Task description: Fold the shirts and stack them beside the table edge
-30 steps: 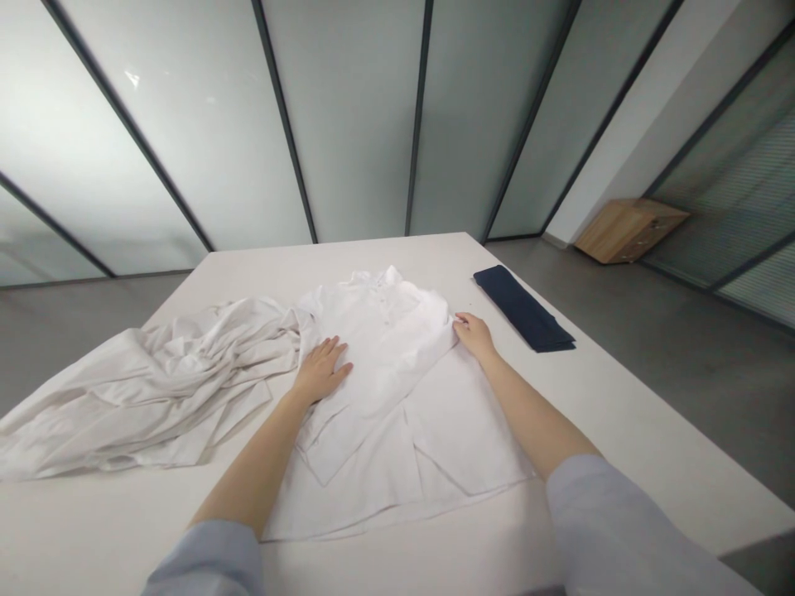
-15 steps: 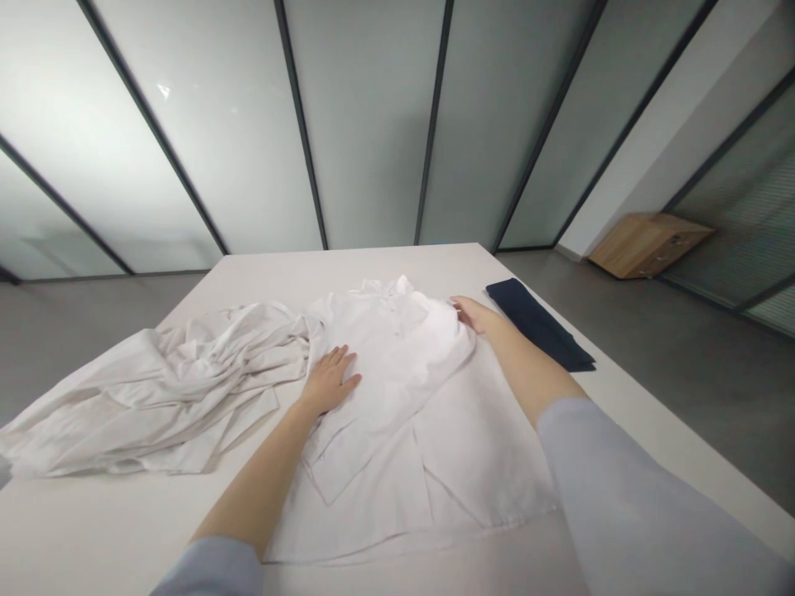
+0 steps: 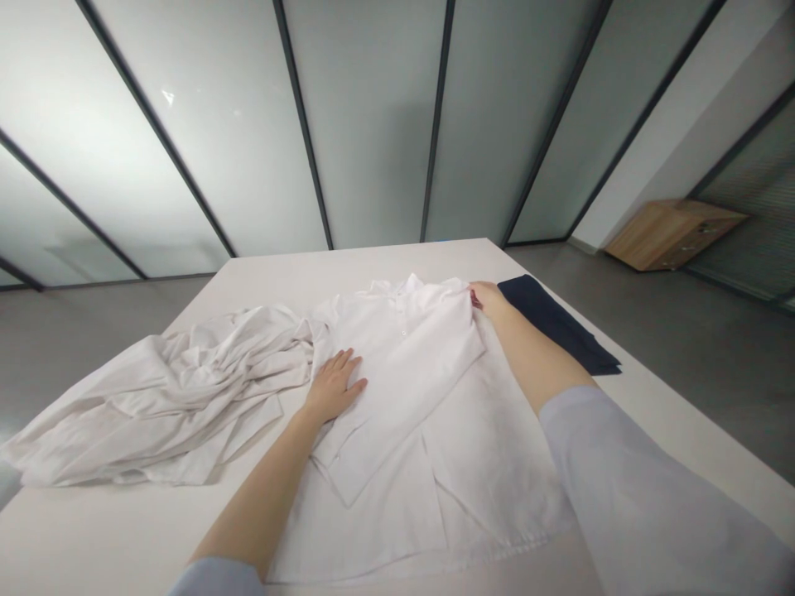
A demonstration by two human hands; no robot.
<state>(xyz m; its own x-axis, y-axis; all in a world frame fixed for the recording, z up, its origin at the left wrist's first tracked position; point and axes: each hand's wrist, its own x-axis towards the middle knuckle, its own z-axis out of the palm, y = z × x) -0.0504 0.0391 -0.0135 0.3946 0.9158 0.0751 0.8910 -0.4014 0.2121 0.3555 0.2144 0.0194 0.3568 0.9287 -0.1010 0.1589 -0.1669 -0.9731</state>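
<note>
1. White shirt point(image 3: 428, 430) lies flat mid-worktop point(image 3: 373, 261), collar at far end, hem close to near edge.
2. Left hand point(image 3: 335, 387): grip spread, palm down on shirt's left side, just right of crumpled white garment point(image 3: 167, 389).
3. Right hand point(image 3: 488, 298): grip pinching shirt's far-right shoulder edge, fabric folded over twd centre.
4. Folded navy cloth point(image 3: 571, 331) sits just right of that hand, along worktop's right edge.
5. Open room: bare strip at far end beyond collar, plus near-left corner. Right side tight.
</note>
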